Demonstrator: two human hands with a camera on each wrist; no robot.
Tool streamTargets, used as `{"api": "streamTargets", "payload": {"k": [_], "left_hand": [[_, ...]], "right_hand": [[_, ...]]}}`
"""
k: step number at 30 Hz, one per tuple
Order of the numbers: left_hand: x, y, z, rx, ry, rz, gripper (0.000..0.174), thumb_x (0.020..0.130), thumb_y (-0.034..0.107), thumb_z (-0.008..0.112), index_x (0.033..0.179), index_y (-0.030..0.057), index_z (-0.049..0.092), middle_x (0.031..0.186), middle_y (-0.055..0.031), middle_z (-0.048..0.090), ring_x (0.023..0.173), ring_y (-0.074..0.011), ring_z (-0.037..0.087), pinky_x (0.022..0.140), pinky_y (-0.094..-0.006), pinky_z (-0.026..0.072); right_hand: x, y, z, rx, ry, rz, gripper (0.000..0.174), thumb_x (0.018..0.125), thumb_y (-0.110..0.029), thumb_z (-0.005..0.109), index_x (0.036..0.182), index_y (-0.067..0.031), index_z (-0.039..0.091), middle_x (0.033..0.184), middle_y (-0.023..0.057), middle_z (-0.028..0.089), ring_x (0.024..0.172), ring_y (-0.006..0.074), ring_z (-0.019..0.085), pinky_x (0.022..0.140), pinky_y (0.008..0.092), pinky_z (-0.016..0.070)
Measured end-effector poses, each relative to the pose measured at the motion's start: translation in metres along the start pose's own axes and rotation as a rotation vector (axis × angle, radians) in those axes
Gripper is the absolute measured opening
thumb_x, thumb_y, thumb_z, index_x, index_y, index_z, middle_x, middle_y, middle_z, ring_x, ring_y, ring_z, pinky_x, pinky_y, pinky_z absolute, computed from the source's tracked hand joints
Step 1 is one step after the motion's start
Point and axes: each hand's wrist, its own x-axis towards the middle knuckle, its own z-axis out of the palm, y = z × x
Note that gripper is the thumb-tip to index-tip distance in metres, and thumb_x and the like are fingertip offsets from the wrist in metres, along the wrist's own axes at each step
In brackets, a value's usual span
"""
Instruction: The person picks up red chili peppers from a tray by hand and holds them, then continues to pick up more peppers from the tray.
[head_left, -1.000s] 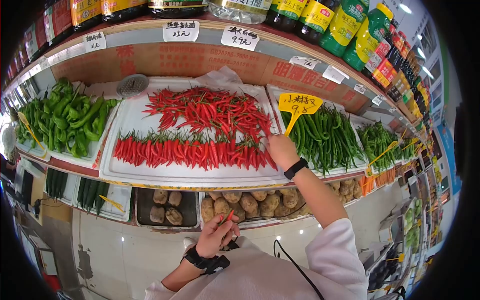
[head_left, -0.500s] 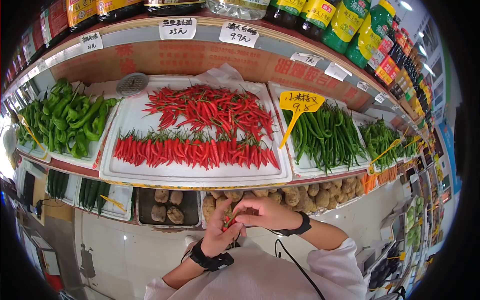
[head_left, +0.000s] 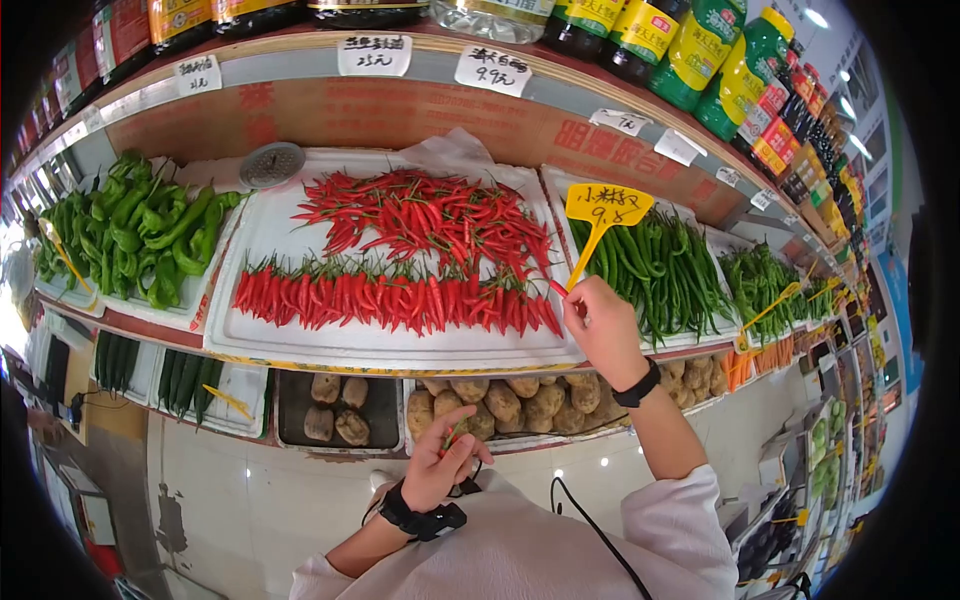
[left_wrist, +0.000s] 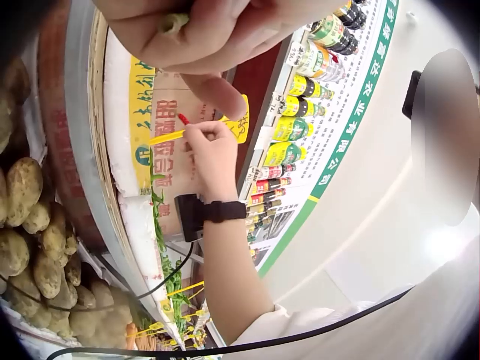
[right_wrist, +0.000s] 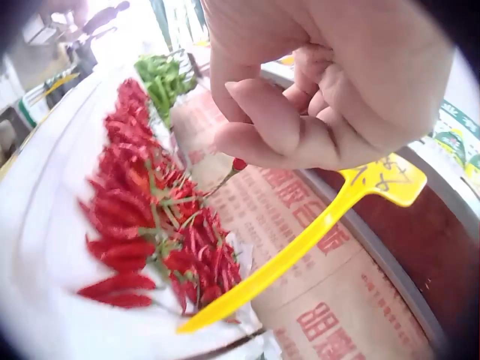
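Red chili peppers [head_left: 400,215] lie in a loose heap at the back of a white foam tray [head_left: 390,345], with a neat row of red chilies [head_left: 340,300] along its front. My right hand [head_left: 605,325], over the tray's right edge beside the row's end, pinches one red chili [head_left: 558,288] between thumb and fingers. Its stem and a bit of red show in the right wrist view. Lower down, in front of my body, my left hand [head_left: 440,465] is curled around chilies, mostly hidden in the palm; a green stem end [left_wrist: 174,24] pokes out between the fingers.
A yellow price tag [head_left: 608,205] stands beside my right hand, next to long green chilies [head_left: 660,270]. Green peppers [head_left: 130,230] fill the left tray. Potatoes [head_left: 510,400] sit on the lower shelf; bottles [head_left: 640,35] line the shelf above. A black cable [head_left: 590,525] hangs by my front.
My right hand went from the right end of the chili row down to my left hand, then back up to the tray's right edge, now pinching a chili. My left hand stays low.
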Motion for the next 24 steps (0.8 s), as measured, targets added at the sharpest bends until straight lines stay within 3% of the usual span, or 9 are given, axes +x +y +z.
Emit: {"api": "streamTargets", "payload": {"k": [3, 7, 13, 15, 19, 22, 24], "left_hand": [[-0.001, 0.002, -0.001, 0.013, -0.006, -0.023, 0.036, 0.101, 0.010, 0.042, 0.137, 0.0058, 0.041, 0.084, -0.0129, 0.066, 0.050, -0.0036, 0.036, 0.048, -0.0180, 0.0323], [-0.002, 0.001, -0.003, 0.022, -0.026, -0.063, 0.033, 0.101, 0.009, 0.039, 0.134, 0.0044, 0.045, 0.086, -0.0128, 0.066, 0.051, -0.0036, 0.036, 0.049, -0.0178, 0.0324], [-0.003, -0.001, -0.001, 0.041, -0.052, -0.081, 0.034, 0.102, 0.011, 0.040, 0.135, 0.0027, 0.043, 0.086, -0.0120, 0.066, 0.051, -0.0030, 0.035, 0.049, -0.0173, 0.0317], [-0.004, 0.001, 0.000, 0.043, -0.050, -0.078, 0.036, 0.102, 0.013, 0.040, 0.136, 0.0011, 0.041, 0.086, -0.0114, 0.065, 0.052, -0.0026, 0.034, 0.049, -0.0169, 0.0309], [-0.003, 0.003, 0.001, 0.040, -0.047, -0.080, 0.038, 0.101, 0.008, 0.043, 0.138, 0.0037, 0.039, 0.084, -0.0117, 0.064, 0.052, -0.0021, 0.034, 0.049, -0.0166, 0.0309], [0.000, 0.001, 0.001, 0.055, -0.055, -0.064, 0.045, 0.098, 0.005, 0.046, 0.142, 0.0049, 0.032, 0.083, -0.0116, 0.063, 0.053, -0.0019, 0.035, 0.049, -0.0166, 0.0311], [0.001, 0.002, 0.002, 0.056, -0.056, -0.069, 0.050, 0.097, 0.003, 0.047, 0.144, 0.0052, 0.029, 0.082, -0.0113, 0.063, 0.053, -0.0018, 0.035, 0.049, -0.0167, 0.0312]], "right_hand": [[-0.009, 0.024, 0.023, -0.342, -0.030, -0.116, 0.016, 0.076, -0.005, 0.065, 0.082, -0.0064, 0.050, 0.077, 0.0097, 0.057, 0.061, 0.0280, 0.062, 0.052, 0.0384, 0.0495], [-0.013, 0.036, 0.038, -0.447, -0.001, -0.089, 0.017, 0.075, -0.006, 0.067, 0.082, -0.0074, 0.052, 0.077, 0.0079, 0.059, 0.060, 0.0286, 0.061, 0.052, 0.0373, 0.0490], [-0.018, 0.044, 0.047, -0.555, -0.135, 0.029, 0.012, 0.079, -0.013, 0.064, 0.083, -0.0068, 0.056, 0.080, 0.0103, 0.060, 0.062, 0.0303, 0.062, 0.053, 0.0395, 0.0498], [-0.020, 0.041, 0.042, -0.489, -0.232, -0.031, 0.010, 0.078, -0.011, 0.065, 0.082, -0.0049, 0.058, 0.083, 0.0122, 0.059, 0.061, 0.0299, 0.063, 0.054, 0.0404, 0.0514], [-0.021, 0.031, 0.031, -0.382, -0.202, 0.014, 0.009, 0.080, -0.012, 0.065, 0.080, -0.0054, 0.059, 0.082, 0.0117, 0.059, 0.063, 0.0305, 0.063, 0.054, 0.0407, 0.0511], [-0.027, 0.006, 0.017, -0.156, -0.195, -0.003, 0.012, 0.080, -0.015, 0.066, 0.083, -0.0050, 0.059, 0.083, 0.0115, 0.060, 0.068, 0.0306, 0.063, 0.057, 0.0383, 0.0501], [-0.036, -0.026, 0.009, 0.252, -0.419, 0.044, 0.016, 0.084, -0.019, 0.066, 0.088, -0.0049, 0.060, 0.082, 0.0104, 0.061, 0.070, 0.0277, 0.062, 0.060, 0.0359, 0.0483]]}}
